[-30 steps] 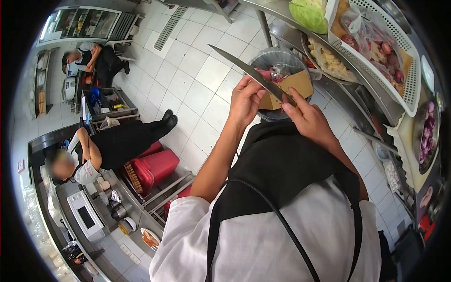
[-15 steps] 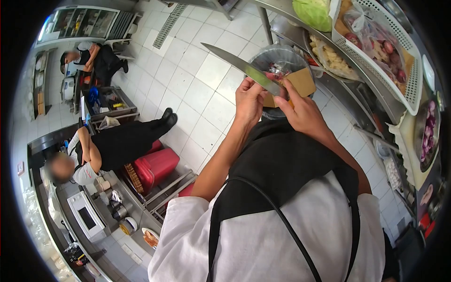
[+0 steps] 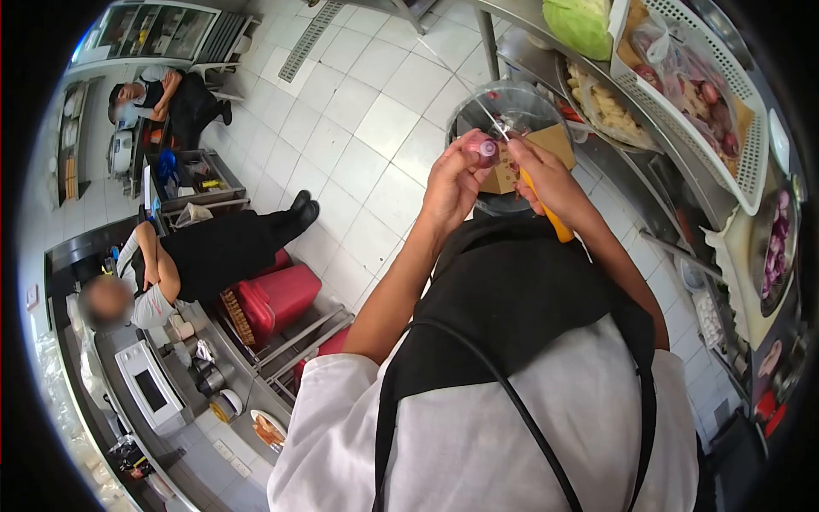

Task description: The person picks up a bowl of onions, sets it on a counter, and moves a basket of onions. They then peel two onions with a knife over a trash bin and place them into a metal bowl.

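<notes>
Your knife handle (image 3: pixel 560 227) is bright orange-yellow, and the onion (image 3: pixel 486 150) you hold is pinkish purple with a pale ring at one end. Your apron (image 3: pixel 512 316) is plain black; your shirt (image 3: pixel 520 452) is white, greyish in the folds. You see a smoky grey round bin (image 3: pixel 466 118), tan cardboard (image 3: pixel 554 147) and white floor tiles (image 3: pixel 363 186) gridded by darker lines. The cabbage (image 3: pixel 577 26) is pale green, the basket (image 3: pixel 740 186) white and patterned with small holes, the chopped onion pieces (image 3: pixel 776 239) purple. The tub (image 3: pixel 277 303) is deep red, and your co-workers' aprons (image 3: pixel 217 256) are black
</notes>
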Tool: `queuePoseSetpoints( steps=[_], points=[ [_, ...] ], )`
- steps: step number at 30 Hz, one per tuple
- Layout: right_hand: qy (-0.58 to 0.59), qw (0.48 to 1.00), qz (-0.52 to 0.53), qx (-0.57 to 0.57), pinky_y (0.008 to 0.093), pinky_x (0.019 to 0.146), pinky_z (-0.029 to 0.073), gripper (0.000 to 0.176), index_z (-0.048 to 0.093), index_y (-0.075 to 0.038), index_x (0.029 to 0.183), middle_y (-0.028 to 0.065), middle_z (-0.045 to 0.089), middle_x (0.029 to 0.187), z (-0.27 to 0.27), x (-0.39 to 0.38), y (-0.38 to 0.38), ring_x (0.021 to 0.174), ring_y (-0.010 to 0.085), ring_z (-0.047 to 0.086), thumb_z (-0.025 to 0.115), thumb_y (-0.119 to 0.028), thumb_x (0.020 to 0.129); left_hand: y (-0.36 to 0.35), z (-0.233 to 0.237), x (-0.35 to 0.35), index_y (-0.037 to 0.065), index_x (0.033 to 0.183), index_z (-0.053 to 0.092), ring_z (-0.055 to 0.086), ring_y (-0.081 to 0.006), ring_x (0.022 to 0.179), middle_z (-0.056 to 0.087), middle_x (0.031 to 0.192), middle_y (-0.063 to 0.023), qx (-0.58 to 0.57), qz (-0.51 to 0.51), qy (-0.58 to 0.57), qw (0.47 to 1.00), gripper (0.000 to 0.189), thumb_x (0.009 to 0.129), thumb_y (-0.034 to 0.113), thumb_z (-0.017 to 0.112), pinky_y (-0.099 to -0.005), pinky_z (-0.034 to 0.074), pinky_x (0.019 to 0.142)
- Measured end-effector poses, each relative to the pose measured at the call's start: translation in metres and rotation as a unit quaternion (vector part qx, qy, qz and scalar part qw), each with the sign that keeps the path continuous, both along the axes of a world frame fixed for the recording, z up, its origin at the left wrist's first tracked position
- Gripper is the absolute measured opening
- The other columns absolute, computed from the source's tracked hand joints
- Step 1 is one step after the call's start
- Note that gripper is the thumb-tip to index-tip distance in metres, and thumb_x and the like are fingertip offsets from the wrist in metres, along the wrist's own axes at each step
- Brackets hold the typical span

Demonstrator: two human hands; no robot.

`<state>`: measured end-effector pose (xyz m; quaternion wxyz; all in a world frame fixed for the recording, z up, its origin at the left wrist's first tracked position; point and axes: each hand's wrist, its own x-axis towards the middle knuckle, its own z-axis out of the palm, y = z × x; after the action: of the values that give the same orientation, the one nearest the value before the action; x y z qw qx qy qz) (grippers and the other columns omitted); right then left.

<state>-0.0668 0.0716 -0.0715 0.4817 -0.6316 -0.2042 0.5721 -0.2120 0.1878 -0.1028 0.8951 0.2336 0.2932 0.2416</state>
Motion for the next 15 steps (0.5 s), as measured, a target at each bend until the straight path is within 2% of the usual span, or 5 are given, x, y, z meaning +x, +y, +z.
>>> queuePoseSetpoints(
  steps=[5,8,10,14,15],
  points=[
    [-0.035,0.999,0.03,-0.022,0.0265,0.048,0.043,0.067,0.043,-0.004,0.147,0.0061,0.056,0.076,0.0,0.002,-0.008,0.054,0.0087,0.047,0.048,-0.051,0.099,-0.002,-0.007,-0.004,-0.009,0.132,0.046,0.062,-0.023,0.106,0.06,0.119,-0.0159,0.052,-0.01,0.037,0.998,0.048,0.088,0.002,0.06,-0.0369,0.052,0.098],
    [-0.119,0.992,0.037,0.016,0.0324,0.066,0.052,0.068,0.042,-0.002,0.146,0.015,0.066,0.097,-0.002,-0.006,-0.014,0.069,0.0193,0.063,0.049,-0.05,0.099,-0.005,-0.007,-0.004,-0.008,0.131,0.047,0.064,-0.0222,0.103,0.062,0.117,-0.0152,0.056,0.014,0.059,0.997,0.044,0.09,0.002,0.06,-0.0354,0.053,0.095],
    [-0.195,0.978,0.05,0.061,0.0367,0.078,0.052,0.068,0.042,0.0,0.145,0.0195,0.066,0.11,0.001,-0.011,-0.017,0.084,0.0293,0.067,0.049,-0.049,0.099,-0.005,-0.009,-0.004,-0.008,0.129,0.049,0.064,-0.0211,0.102,0.062,0.115,-0.0142,0.053,0.023,0.061,0.996,0.04,0.091,0.0,0.059,-0.0343,0.054,0.093],
    [-0.301,0.942,0.051,0.138,0.0437,0.087,0.05,0.066,0.042,0.002,0.143,0.0267,0.065,0.117,-0.002,-0.017,-0.019,0.104,0.0432,0.065,0.05,-0.046,0.099,-0.004,-0.008,-0.003,-0.007,0.123,0.053,0.064,-0.0196,0.101,0.062,0.112,-0.0121,0.06,-0.001,0.04,0.997,0.032,0.092,-0.003,0.057,-0.0321,0.056,0.087],
    [-0.301,0.943,0.057,0.131,0.0439,0.085,0.05,0.066,0.042,0.002,0.143,0.0272,0.065,0.114,0.0,-0.017,-0.021,0.101,0.0434,0.066,0.051,-0.045,0.099,-0.005,-0.005,-0.003,-0.007,0.122,0.054,0.065,-0.0196,0.1,0.062,0.111,-0.0117,0.066,-0.01,0.038,0.997,0.03,0.092,-0.003,0.057,-0.0315,0.057,0.086]
  ],
)
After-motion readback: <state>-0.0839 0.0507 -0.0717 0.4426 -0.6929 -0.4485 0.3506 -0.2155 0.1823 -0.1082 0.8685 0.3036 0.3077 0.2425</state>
